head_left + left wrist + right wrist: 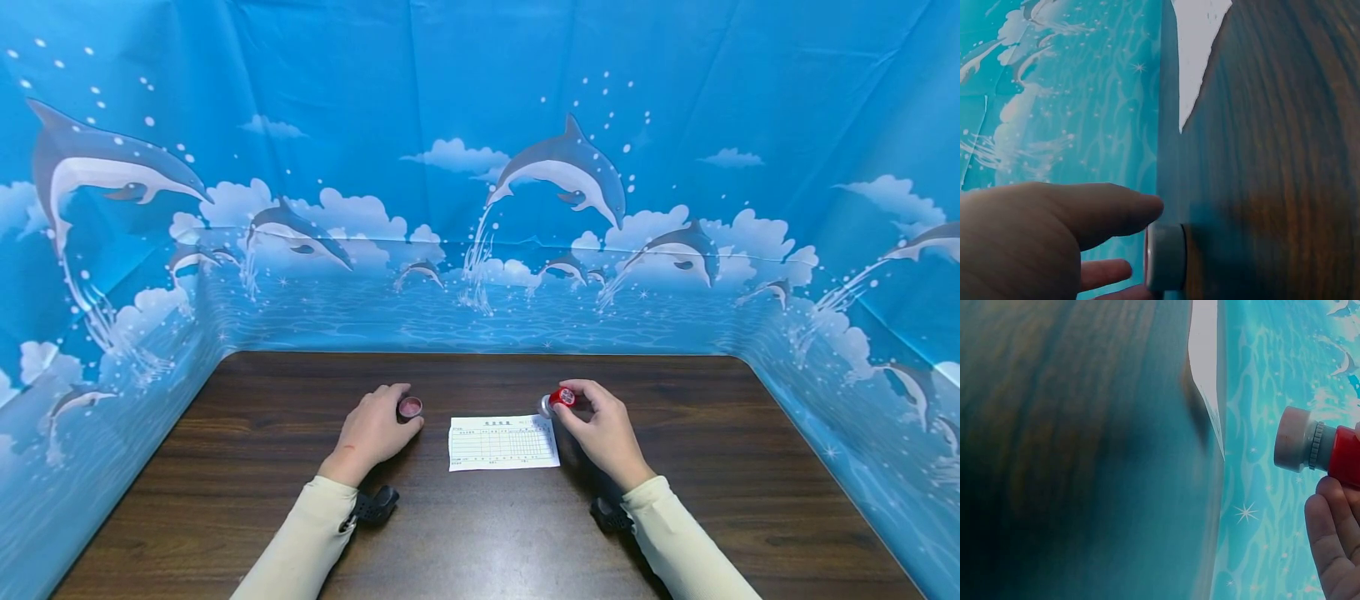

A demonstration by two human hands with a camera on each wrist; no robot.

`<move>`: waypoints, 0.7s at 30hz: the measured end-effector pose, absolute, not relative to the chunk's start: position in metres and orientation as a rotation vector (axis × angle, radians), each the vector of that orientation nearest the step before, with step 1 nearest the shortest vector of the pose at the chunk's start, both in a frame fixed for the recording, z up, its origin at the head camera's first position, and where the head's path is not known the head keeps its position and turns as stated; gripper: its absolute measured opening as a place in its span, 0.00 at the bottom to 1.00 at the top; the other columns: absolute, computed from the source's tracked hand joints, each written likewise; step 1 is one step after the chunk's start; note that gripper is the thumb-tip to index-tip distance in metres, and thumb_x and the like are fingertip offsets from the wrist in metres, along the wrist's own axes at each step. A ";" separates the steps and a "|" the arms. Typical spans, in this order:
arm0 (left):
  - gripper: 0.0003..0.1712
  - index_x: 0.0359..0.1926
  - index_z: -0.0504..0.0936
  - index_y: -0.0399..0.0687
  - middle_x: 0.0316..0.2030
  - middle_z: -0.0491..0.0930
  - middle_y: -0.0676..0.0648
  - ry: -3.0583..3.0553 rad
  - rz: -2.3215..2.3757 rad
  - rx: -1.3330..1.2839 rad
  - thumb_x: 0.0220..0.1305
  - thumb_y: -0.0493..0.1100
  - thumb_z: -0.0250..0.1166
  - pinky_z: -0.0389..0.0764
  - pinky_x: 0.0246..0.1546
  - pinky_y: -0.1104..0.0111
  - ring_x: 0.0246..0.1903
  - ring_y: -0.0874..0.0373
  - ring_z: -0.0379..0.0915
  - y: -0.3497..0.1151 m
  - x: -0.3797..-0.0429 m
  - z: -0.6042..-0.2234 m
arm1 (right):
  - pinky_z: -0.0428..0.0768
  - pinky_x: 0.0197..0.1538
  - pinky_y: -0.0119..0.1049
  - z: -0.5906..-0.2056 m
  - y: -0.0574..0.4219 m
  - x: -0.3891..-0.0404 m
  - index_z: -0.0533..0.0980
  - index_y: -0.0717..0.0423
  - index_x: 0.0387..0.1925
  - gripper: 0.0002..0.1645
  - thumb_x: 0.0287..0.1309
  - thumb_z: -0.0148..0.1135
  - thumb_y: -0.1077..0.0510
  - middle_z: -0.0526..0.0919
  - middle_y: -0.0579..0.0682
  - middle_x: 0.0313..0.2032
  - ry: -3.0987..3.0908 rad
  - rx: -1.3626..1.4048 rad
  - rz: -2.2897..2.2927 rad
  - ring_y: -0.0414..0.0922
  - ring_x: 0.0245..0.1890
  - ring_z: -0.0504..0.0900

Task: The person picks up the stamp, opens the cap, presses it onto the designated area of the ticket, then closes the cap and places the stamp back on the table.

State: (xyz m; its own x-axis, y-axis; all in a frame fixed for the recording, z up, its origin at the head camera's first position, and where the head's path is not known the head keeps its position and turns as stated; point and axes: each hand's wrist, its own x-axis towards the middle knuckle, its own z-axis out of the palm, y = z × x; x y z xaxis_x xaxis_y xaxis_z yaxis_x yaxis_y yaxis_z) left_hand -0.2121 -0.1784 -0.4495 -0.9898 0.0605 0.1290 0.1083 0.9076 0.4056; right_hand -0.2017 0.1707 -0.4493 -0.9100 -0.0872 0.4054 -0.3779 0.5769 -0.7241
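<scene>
My right hand (603, 425) pinches a red stamp (562, 398) by its body, tilted just above the right top corner of a printed paper slip (504, 442). In the right wrist view, the stamp's pale round end (1293, 439) points left, away from the fingers, with a ridged grey ring behind it. My left hand (373, 433) holds a small round stamp cap (409, 407) between thumb and fingers. Pinkish inside, the cap has its open side up. Its pale wall (1167, 256) stands against the dark tabletop in the left wrist view.
The slip, printed with a table grid, lies between the hands on a dark wooden table (465, 533). A blue dolphin-print sheet (480, 308) walls off the back and both sides. Black wrist cameras (377, 505) sit on both cream sleeves.
</scene>
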 end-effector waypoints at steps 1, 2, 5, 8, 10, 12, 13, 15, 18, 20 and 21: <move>0.37 0.69 0.75 0.38 0.58 0.79 0.35 -2.947 -0.644 -0.143 0.64 0.51 0.72 0.79 0.53 0.43 0.57 0.38 0.76 -0.177 -0.212 -0.449 | 0.87 0.50 0.45 -0.449 0.171 -0.202 0.82 0.58 0.54 0.22 0.58 0.76 0.63 0.86 0.53 0.49 -2.484 0.380 1.253 0.47 0.44 0.85; 0.37 0.69 0.75 0.38 0.59 0.79 0.36 -2.935 -0.650 -0.160 0.65 0.51 0.71 0.79 0.54 0.44 0.57 0.39 0.76 -0.176 -0.211 -0.448 | 0.87 0.50 0.45 -0.449 0.171 -0.202 0.82 0.58 0.54 0.22 0.58 0.76 0.63 0.86 0.53 0.49 -2.484 0.380 1.252 0.47 0.44 0.85; 0.34 0.68 0.76 0.41 0.61 0.78 0.39 -2.904 -0.668 -0.241 0.67 0.51 0.70 0.78 0.56 0.46 0.59 0.42 0.74 -0.169 -0.209 -0.444 | 0.87 0.50 0.45 -0.449 0.171 -0.202 0.82 0.57 0.54 0.22 0.58 0.76 0.63 0.86 0.53 0.49 -2.483 0.377 1.250 0.48 0.45 0.85; 0.30 0.66 0.79 0.44 0.60 0.78 0.43 -2.896 -0.674 -0.371 0.68 0.52 0.70 0.78 0.58 0.49 0.59 0.46 0.74 -0.161 -0.206 -0.440 | 0.86 0.51 0.45 -0.449 0.171 -0.202 0.82 0.57 0.55 0.23 0.58 0.77 0.63 0.86 0.53 0.50 -2.485 0.371 1.250 0.48 0.45 0.85; 0.27 0.64 0.81 0.46 0.60 0.78 0.45 -2.913 -0.668 -0.470 0.69 0.52 0.70 0.78 0.59 0.50 0.61 0.48 0.74 -0.156 -0.203 -0.438 | 0.86 0.51 0.46 -0.449 0.171 -0.202 0.82 0.57 0.55 0.23 0.58 0.77 0.63 0.86 0.53 0.50 -2.484 0.370 1.249 0.48 0.45 0.85; 0.26 0.64 0.82 0.48 0.60 0.78 0.47 -2.936 -0.658 -0.570 0.69 0.52 0.70 0.78 0.61 0.51 0.62 0.50 0.75 -0.151 -0.201 -0.437 | 0.87 0.51 0.46 -0.449 0.170 -0.201 0.82 0.57 0.55 0.23 0.58 0.77 0.63 0.86 0.52 0.50 -2.483 0.374 1.250 0.48 0.45 0.85; 0.25 0.63 0.82 0.49 0.61 0.78 0.48 -2.950 -0.650 -0.616 0.70 0.53 0.70 0.78 0.62 0.51 0.62 0.51 0.75 -0.149 -0.199 -0.437 | 0.87 0.51 0.45 -0.448 0.170 -0.201 0.82 0.57 0.55 0.23 0.58 0.77 0.63 0.86 0.52 0.49 -2.484 0.379 1.249 0.47 0.45 0.85; 0.25 0.64 0.82 0.51 0.61 0.79 0.50 -2.975 -0.636 -0.690 0.70 0.54 0.69 0.78 0.62 0.53 0.61 0.53 0.76 -0.144 -0.196 -0.438 | 0.87 0.50 0.45 -0.448 0.169 -0.201 0.82 0.57 0.55 0.22 0.58 0.76 0.63 0.86 0.52 0.49 -2.482 0.393 1.251 0.47 0.45 0.85; 0.26 0.63 0.82 0.51 0.61 0.79 0.49 -2.995 -0.604 -0.739 0.69 0.55 0.70 0.79 0.61 0.53 0.60 0.54 0.77 -0.138 -0.193 -0.441 | 0.87 0.49 0.44 -0.447 0.168 -0.200 0.82 0.57 0.54 0.22 0.58 0.76 0.64 0.86 0.52 0.48 -2.479 0.416 1.252 0.47 0.44 0.85; 0.27 0.63 0.82 0.49 0.62 0.79 0.48 -3.003 -0.583 -0.742 0.68 0.56 0.71 0.79 0.61 0.53 0.61 0.53 0.77 -0.136 -0.192 -0.442 | 0.87 0.49 0.44 -0.446 0.168 -0.199 0.82 0.57 0.54 0.22 0.58 0.76 0.64 0.86 0.52 0.48 -2.473 0.430 1.256 0.47 0.44 0.84; 0.28 0.63 0.83 0.49 0.62 0.78 0.48 -3.007 -0.572 -0.740 0.68 0.56 0.71 0.78 0.61 0.53 0.61 0.52 0.77 -0.135 -0.191 -0.443 | 0.87 0.49 0.44 -0.446 0.167 -0.199 0.82 0.57 0.54 0.22 0.58 0.76 0.64 0.86 0.52 0.48 -2.472 0.435 1.256 0.47 0.44 0.84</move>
State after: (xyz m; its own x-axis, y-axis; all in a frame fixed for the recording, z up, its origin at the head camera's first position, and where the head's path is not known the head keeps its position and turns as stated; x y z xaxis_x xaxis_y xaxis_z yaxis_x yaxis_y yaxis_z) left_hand -0.1911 -0.1345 -0.4433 -0.8897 0.4499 0.0779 0.4471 0.8238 0.3484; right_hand -0.1989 0.1674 -0.4461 -0.8978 -0.1180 0.4244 -0.4124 0.5636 -0.7157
